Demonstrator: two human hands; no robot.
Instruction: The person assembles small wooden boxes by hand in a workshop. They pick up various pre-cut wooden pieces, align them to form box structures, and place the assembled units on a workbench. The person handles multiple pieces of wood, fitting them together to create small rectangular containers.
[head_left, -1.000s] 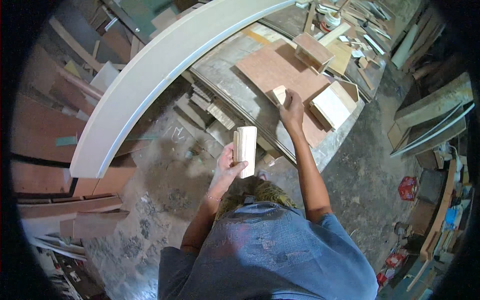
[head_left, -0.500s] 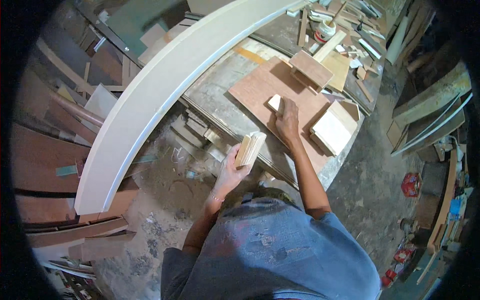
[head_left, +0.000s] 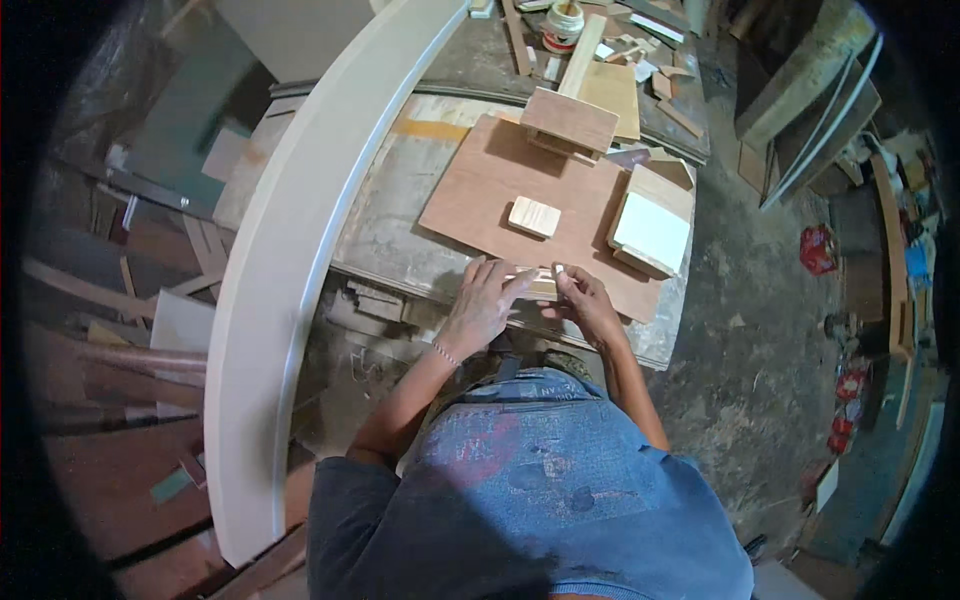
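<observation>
My left hand [head_left: 478,308] is closed around one end of a small bundle of pale wooden pieces [head_left: 536,287], held just over the near edge of the bench. At the bundle's other end, my right hand [head_left: 590,308] pinches it between thumb and fingers; a pale tip shows at the fingertips. Both hands hide much of the bundle. Just beyond them, a small pale wooden block [head_left: 535,217] lies flat on a brown plywood board [head_left: 465,205]. To its right on the board sits a stack of light wooden pieces [head_left: 650,230].
A raised wooden piece [head_left: 570,120] stands at the board's far edge. Beyond it are a white tub [head_left: 561,28] and scattered offcuts [head_left: 640,60]. A long curved pale panel [head_left: 290,210] runs down the left side. Red objects [head_left: 817,250] lie on the floor at right.
My right hand has left the small block on the board and come back to the bundle in my left hand. The left hand has moved toward the bench, and the view has shifted.
</observation>
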